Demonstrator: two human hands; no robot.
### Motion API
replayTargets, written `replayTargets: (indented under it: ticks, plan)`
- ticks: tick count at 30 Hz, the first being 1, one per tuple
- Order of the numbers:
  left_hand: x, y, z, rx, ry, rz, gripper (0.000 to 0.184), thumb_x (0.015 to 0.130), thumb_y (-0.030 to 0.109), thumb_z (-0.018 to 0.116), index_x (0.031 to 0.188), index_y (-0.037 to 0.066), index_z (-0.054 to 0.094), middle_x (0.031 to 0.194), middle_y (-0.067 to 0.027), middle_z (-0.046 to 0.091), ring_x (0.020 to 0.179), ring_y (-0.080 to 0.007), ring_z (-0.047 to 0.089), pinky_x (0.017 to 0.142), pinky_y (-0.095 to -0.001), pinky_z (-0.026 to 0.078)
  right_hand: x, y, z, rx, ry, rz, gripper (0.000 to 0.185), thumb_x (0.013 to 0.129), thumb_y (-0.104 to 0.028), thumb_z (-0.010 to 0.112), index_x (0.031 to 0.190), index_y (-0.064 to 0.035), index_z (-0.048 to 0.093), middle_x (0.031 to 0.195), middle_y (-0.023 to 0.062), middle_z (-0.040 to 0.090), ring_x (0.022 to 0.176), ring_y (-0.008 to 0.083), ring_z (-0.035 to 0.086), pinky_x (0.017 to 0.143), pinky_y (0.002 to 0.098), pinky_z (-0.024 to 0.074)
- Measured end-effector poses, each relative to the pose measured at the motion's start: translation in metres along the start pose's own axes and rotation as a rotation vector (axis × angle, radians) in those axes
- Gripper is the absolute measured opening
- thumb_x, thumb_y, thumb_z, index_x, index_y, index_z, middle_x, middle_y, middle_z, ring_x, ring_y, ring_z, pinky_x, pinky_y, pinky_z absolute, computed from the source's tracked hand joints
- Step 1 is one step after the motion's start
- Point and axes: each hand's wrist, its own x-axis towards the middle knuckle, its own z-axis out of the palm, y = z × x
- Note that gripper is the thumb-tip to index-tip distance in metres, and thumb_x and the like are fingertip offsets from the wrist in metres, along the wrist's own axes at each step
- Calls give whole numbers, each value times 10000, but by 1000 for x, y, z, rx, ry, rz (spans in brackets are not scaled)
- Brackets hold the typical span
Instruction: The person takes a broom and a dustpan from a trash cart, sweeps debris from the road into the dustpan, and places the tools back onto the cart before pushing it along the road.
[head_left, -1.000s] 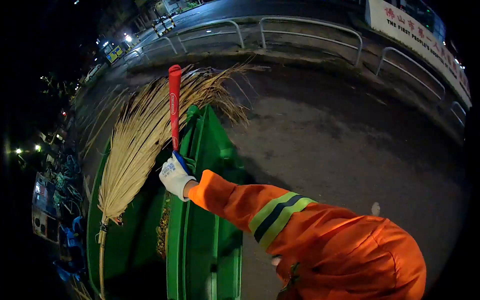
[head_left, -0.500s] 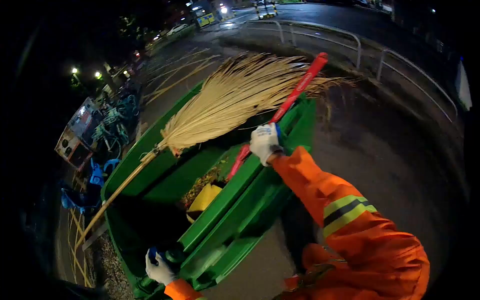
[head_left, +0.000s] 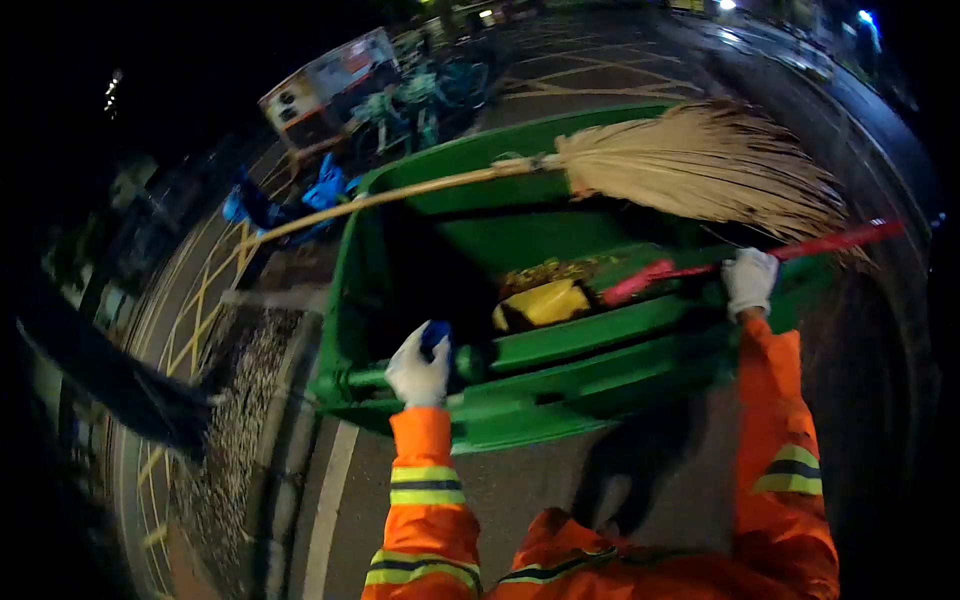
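A green wheeled bin (head_left: 600,335) stands open in front of me. My left hand (head_left: 420,368), in a white glove with blue at the fingers, is closed around the bin's handle bar at the near left corner. My right hand (head_left: 750,281), also gloved, grips the near rim farther right, beside a red pole (head_left: 845,240) that slants out of the bin. A straw broom (head_left: 690,160) lies across the bin's top, its wooden stick jutting out to the left. Inside are a yellow piece (head_left: 545,303) and some leaf litter (head_left: 550,272).
Parked bicycles (head_left: 410,105) and a sign board (head_left: 330,85) stand beyond the bin at the upper left, with a blue object (head_left: 325,185) nearer. A gravel strip with a kerb (head_left: 285,430) runs along the left. Yellow lines mark the pavement.
The view has swung left, so the bin now lies more level across it. Both hands keep their hold on the bin, and the broom and red pole still rest on it.
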Motion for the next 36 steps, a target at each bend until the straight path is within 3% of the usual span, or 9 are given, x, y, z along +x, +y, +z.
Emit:
replayTargets:
  ticks: [2, 4, 9, 15, 20, 22, 23, 32, 36]
  plan:
    - [7, -4, -2, 65, 4, 1, 334, 722, 287, 710, 1012, 123, 682, 918, -98, 684, 836, -269, 656, 785, -348, 503, -2, -11, -11, -2, -35, 20, 217, 730, -305, 635, 760, -92, 659, 793, 98, 633, 834, 279, 601, 792, 396, 406]
    - [16, -21, 1, 29, 19, 67, 318, 733, 296, 695, 997, 118, 681, 911, -92, 684, 836, -267, 654, 780, -350, 500, -14, -11, 12, -11, 131, -1, 220, 750, -297, 623, 815, -88, 648, 812, 103, 630, 856, 275, 593, 828, 383, 398]
    - [26, -47, 7, 25, 0, 169, 332, 738, 304, 671, 1013, 118, 671, 917, -81, 679, 854, -273, 641, 787, -376, 488, -42, -27, -10, -54, 37, 18, 259, 778, -295, 600, 921, -84, 647, 862, 103, 634, 901, 265, 585, 852, 392, 397]
    - [50, -95, -6, 75, -27, 297, 297, 746, 262, 671, 1005, 115, 671, 940, -91, 679, 848, -269, 645, 769, -355, 496, -70, -70, -49, -102, -177, 286, 269, 771, -295, 616, 911, -70, 663, 881, 124, 651, 883, 299, 600, 830, 411, 417]
    - [49, -98, -12, -3, -85, 251, 316, 739, 249, 685, 1022, 111, 672, 954, -96, 676, 845, -271, 649, 765, -346, 502, -82, -56, -21, -81, 87, 160, 251, 751, -308, 636, 840, -73, 636, 821, 136, 643, 851, 303, 601, 799, 419, 424]
    - [42, -103, -8, -5, -50, 271, 332, 750, 292, 654, 1031, 115, 664, 931, -88, 673, 853, -273, 635, 772, -366, 488, -77, -75, -48, -56, -70, 282, 215, 742, -297, 637, 767, -83, 644, 810, 124, 640, 825, 301, 600, 789, 404, 420]
    - [47, -100, 0, 17, -42, 271, 333, 749, 289, 655, 1031, 113, 666, 944, -91, 673, 859, -275, 636, 778, -366, 489, -74, -72, -40, -108, 9, 217, 203, 738, -289, 634, 745, -87, 654, 797, 118, 638, 832, 290, 601, 800, 396, 419]
    - [47, -108, 5, -25, -38, 299, 310, 724, 223, 677, 1008, 101, 669, 936, -92, 675, 842, -281, 639, 774, -373, 495, -74, -82, -58, -56, -269, 295, 253, 771, -293, 586, 892, -81, 653, 963, 104, 608, 1020, 265, 537, 987, 417, 327]
    - [47, -100, -5, -14, -32, 320, 288, 732, 157, 665, 1013, 98, 681, 962, -117, 679, 856, -277, 654, 777, -355, 510, -88, -72, -35, -50, 61, 219, 252, 746, -327, 621, 814, -91, 678, 887, 96, 633, 957, 266, 575, 922, 404, 368]
